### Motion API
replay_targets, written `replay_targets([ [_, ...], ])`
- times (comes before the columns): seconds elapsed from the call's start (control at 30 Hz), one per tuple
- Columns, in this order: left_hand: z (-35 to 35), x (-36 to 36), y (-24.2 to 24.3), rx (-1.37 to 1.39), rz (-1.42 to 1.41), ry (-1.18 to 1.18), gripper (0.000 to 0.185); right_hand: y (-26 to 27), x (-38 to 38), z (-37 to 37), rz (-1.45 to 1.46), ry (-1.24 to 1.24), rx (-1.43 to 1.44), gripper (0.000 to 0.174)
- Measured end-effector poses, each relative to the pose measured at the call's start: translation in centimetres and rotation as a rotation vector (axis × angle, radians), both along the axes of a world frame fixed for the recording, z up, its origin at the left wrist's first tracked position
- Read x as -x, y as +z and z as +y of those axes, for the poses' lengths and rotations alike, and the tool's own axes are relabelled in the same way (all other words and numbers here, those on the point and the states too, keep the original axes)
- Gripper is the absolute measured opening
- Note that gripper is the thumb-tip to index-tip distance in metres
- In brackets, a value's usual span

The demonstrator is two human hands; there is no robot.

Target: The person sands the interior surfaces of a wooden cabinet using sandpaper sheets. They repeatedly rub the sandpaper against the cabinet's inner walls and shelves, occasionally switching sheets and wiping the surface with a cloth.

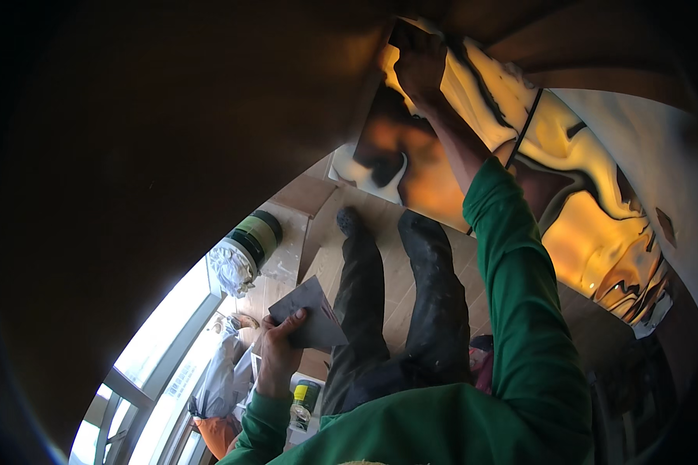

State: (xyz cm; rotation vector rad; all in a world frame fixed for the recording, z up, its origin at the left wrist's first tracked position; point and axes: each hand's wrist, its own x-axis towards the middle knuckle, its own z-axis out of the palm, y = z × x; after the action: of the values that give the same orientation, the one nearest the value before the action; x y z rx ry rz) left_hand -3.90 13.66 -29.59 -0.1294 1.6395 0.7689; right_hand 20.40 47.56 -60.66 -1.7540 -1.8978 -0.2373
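Observation:
My left hand (pixel 280 349) grips a thin grey square plate (pixel 309 317), with the thumb on its upper face. It hangs beside my left leg, above the wood-look floor. My right hand (pixel 421 64) is stretched far up to the top corner of a glossy panel (pixel 448 168) patterned in amber, black and white. Dark shadow covers its fingers, so whether they hold a thin blade or only touch the surface cannot be told. A dark brown surface (pixel 209 116) fills the upper left, close to the camera.
A dark green tub (pixel 259 235) with crumpled white plastic on it stands on a dusty board at left. A smaller green can (pixel 306 395) is near my left forearm. Window frames (pixel 163 349) line the lower left, beside hanging white plastic (pixel 218 363) and an orange item (pixel 216 433).

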Motion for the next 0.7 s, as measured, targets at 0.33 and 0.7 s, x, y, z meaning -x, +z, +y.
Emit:
replay_targets([
  [0.33, -0.7, 0.7, -0.6, 0.004, 0.095, -0.027, 0.029, -0.7, 0.3, 0.8, 0.007, -0.018, 0.038, 0.049],
  [0.7, -0.8, 1.2, -0.7, 0.016, 0.052, -0.033, 0.024, -1.3, 0.7, 1.4, -0.036, -0.033, -0.02, 0.051],
])
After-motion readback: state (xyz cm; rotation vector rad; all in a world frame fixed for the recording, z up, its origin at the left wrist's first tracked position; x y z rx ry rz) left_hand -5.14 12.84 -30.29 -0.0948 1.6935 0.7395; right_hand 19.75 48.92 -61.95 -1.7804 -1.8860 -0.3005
